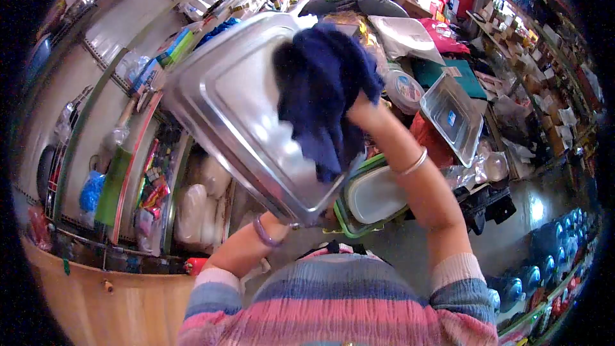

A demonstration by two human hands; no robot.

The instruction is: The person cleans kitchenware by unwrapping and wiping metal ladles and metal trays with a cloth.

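A large shiny metal tray [246, 115] is held up at a tilt in front of me. My left hand [278, 225] grips its near lower corner, with the fingers mostly hidden behind the metal. Bunched in my right hand [364, 110] is a dark navy cloth [327, 90], which lies against the tray's right part and drapes downward. The cloth covers most of my right fingers. Below my right forearm sits a green-rimmed container [352, 202] with a whitish inside.
Another rectangular metal tray [451, 118] with a blue label rests at the right, beside a round lidded plastic tub [404, 90]. Shelves [96, 147] of packaged goods line the left. Large blue water bottles [512, 288] stand low at the right. A wooden panel [115, 295] is at lower left.
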